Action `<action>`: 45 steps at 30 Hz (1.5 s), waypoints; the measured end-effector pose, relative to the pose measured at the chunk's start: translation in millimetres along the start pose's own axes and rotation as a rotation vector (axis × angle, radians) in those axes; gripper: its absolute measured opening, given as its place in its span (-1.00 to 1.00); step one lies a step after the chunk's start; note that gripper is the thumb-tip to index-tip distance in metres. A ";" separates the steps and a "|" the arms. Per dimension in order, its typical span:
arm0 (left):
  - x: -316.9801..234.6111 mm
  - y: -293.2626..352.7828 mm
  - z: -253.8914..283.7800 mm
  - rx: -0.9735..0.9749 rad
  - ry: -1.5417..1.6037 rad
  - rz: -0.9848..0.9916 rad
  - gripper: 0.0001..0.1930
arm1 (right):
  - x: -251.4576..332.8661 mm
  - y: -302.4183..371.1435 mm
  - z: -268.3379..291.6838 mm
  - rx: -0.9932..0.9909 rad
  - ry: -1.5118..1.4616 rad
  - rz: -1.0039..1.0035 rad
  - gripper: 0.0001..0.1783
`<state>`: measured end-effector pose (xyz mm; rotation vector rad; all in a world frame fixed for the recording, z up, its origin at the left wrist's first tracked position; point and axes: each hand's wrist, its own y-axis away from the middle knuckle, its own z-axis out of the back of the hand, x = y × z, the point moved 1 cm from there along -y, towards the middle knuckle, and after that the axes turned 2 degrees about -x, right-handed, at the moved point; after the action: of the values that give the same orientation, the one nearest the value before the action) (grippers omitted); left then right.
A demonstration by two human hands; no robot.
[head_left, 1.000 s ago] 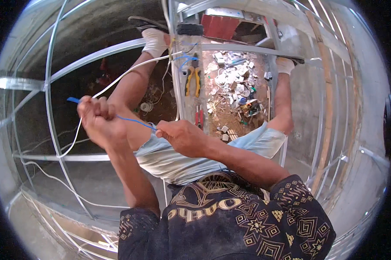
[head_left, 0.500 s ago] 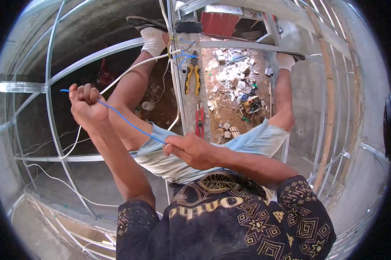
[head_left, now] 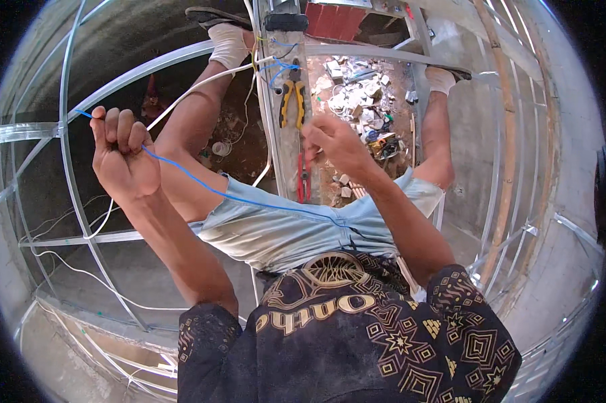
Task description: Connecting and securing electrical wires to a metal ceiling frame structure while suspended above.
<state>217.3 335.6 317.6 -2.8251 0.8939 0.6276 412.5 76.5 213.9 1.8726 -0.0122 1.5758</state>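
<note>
My left hand [head_left: 125, 151] is closed around a blue wire [head_left: 202, 191]. A short end of the wire sticks out above the fingers; the rest runs slack across my light blue shorts [head_left: 296, 225]. My right hand [head_left: 340, 148] is off the wire and bent over the upper end of red-handled pliers [head_left: 304, 183], which lie on the narrow concrete beam [head_left: 286, 151] between my legs. Motion blurs its fingertips, so I cannot tell whether they grip the pliers. Farther along the beam lie yellow-and-black pliers [head_left: 292, 104], beside blue wire ends [head_left: 286, 65].
White cables [head_left: 202, 84] run along the beam and over the metal framing [head_left: 68, 134] on the left. Far below the beam, rubble and scraps [head_left: 360, 101] cover the ground. A bamboo pole [head_left: 510, 134] stands at right. A dark block [head_left: 286, 22] sits at the beam's far end.
My right hand has let go of the blue wire and moved forward to the red-handled pliers. The wire now hangs slack over my shorts. My left hand keeps its hold.
</note>
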 end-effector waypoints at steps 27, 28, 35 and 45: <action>23.3 -6.1 7.2 -0.073 -0.217 0.048 -0.78 | -73.7 0.2 -5.1 -0.474 0.070 -0.170 -0.75; 22.1 -6.2 5.7 -0.093 -0.240 0.046 -0.78 | -66.4 -9.1 -6.6 -0.560 0.126 -0.092 -0.72; 54.1 -38.0 -43.0 -0.159 -0.676 -0.191 -0.79 | -41.2 -71.3 0.0 -0.564 0.599 0.080 -0.48; 76.2 -215.6 -124.5 0.321 -1.955 -1.434 -0.85 | -48.8 -34.4 31.7 -0.551 0.541 0.143 -0.64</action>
<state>440.9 444.1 395.1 -0.7784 -1.0528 1.7232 441.4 67.6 153.5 1.0154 -0.3127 1.8935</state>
